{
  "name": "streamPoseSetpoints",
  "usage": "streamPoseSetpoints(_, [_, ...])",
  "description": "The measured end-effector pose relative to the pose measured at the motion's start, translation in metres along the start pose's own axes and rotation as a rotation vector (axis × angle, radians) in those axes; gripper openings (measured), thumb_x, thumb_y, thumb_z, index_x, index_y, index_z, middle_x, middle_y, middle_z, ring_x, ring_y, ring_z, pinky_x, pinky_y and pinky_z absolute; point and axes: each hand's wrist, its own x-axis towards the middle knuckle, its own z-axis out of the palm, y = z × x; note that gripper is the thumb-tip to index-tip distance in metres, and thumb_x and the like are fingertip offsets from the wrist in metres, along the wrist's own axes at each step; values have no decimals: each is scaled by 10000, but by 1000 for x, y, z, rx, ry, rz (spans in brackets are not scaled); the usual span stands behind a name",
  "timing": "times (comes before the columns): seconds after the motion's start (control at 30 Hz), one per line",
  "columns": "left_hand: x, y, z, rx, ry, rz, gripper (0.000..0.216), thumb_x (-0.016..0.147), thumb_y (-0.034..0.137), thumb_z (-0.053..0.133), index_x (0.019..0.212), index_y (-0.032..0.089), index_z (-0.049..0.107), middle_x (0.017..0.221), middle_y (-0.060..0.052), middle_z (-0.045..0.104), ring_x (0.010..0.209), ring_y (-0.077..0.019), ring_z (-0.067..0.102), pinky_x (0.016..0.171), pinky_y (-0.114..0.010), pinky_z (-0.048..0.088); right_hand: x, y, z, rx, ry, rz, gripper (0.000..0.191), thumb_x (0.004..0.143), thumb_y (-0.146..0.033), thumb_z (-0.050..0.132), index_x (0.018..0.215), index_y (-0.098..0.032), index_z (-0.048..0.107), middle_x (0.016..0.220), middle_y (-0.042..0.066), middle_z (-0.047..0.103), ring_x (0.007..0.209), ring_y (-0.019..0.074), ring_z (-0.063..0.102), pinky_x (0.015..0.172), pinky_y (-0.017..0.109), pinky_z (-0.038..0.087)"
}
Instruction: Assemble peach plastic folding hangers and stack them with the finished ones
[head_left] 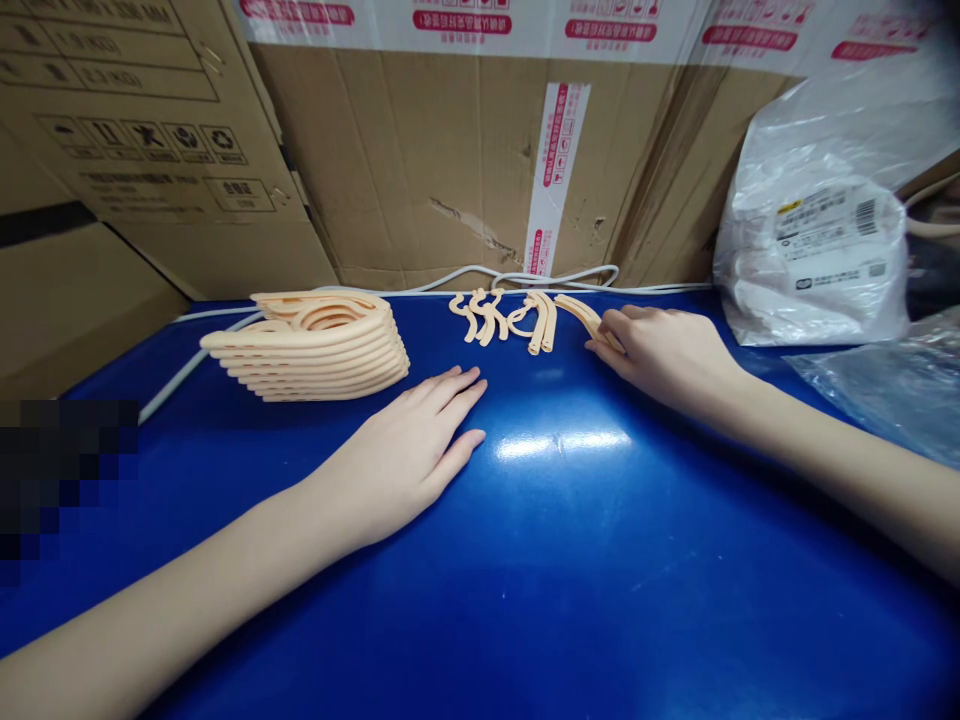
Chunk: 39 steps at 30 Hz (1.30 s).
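My left hand point(405, 450) lies flat on the blue tabletop with its fingers stretched out, holding nothing. Just beyond it, to the left, is a neat stack of cream loop-shaped plastic pieces point(330, 360). At the back right, my right hand point(660, 350) has its fingers closed on the near end of a curved cream plastic strip point(579, 308); the fingers partly hide that end. Left of this strip lie a pair of similar curved strips point(541, 325), a small cream ring-like piece point(519, 320) and several S-shaped cream hooks point(484, 318).
Cardboard boxes point(435, 150) stand along the back and left. A white cable point(555, 278) runs along the table's rear edge, and a grey cable point(176, 375) crosses at left. A labelled plastic bag point(817, 240) and clear film point(892, 390) occupy the right side.
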Motion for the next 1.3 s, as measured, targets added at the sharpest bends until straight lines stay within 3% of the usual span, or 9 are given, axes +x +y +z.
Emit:
streamPoseSetpoints(0.23, [-1, 0, -1, -18, 39, 24, 498, 1053, 380, 354, 1453, 120, 495, 1550, -146, 465, 1460, -293, 394, 1198, -533, 348, -12, -13, -22, -64, -188, 65, 363, 944, -346, 415, 1000, -147, 713, 766, 158, 740, 579, 279, 648, 492, 338, 244])
streamPoseSetpoints(0.43, [-3, 3, -3, -22, 86, 88, 462, 1044, 331, 388, 1446, 129, 494, 1545, -147, 456, 1441, -282, 409, 1191, -519, 367, -33, -27, -33, -135, -230, -70, 362, 921, -318, 391, 900, -154, 712, 623, 143, 705, 539, 286, 660, 462, 345, 175])
streamPoseSetpoints(0.6, [-3, 10, -7, -100, 136, 132, 435, 1040, 312, 422, 1450, 174, 468, 1524, -106, 475, 1418, -237, 427, 1198, -449, 364, -52, -44, -45, -22, -204, -229, 280, 880, -312, 445, 864, -171, 687, 617, 104, 698, 486, 261, 633, 453, 361, 128])
streamPoseSetpoints(0.77, [-3, 8, -7, -161, 146, 152, 432, 1013, 308, 508, 1424, 181, 465, 1479, -96, 507, 1387, -231, 444, 1176, -418, 364, -58, -54, -54, 274, -148, -516, 166, 861, -226, 483, 913, -176, 632, 704, 51, 673, 544, 195, 603, 520, 335, 279])
streamPoseSetpoints(0.9, [0, 3, -7, -178, 135, 141, 318, 1012, 298, 508, 1292, 162, 571, 1249, -82, 641, 1165, -247, 570, 992, -421, 467, -49, -52, -54, 433, -172, -657, 80, 857, -183, 485, 801, -197, 541, 764, 32, 627, 626, 163, 553, 600, 302, 339])
streamPoseSetpoints(1.07, [1, 2, -6, -176, 133, 112, 209, 1005, 302, 529, 1137, 189, 646, 1063, -39, 660, 992, -227, 580, 845, -383, 459, -37, -45, -48, 477, -172, -691, 26, 831, -185, 500, 834, -193, 525, 754, 21, 586, 648, 167, 504, 618, 301, 344])
streamPoseSetpoints(1.23, [0, 4, -6, -168, 134, 91, 174, 989, 303, 558, 1099, 209, 655, 1027, -19, 649, 956, -214, 570, 820, -363, 432, -32, -38, -40, 508, -177, -647, 246, 827, -205, 528, 1066, -163, 566, 865, 47, 643, 759, 207, 590, 710, 322, 395])
streamPoseSetpoints(1.3, [0, 5, -7, -178, 133, 84, 158, 978, 289, 564, 1075, 208, 658, 1012, -16, 648, 941, -211, 567, 813, -362, 427, -30, -37, -36, 522, -158, -660, 245, 829, -215, 549, 1067, -163, 579, 871, 44, 650, 763, 206, 595, 722, 323, 398])
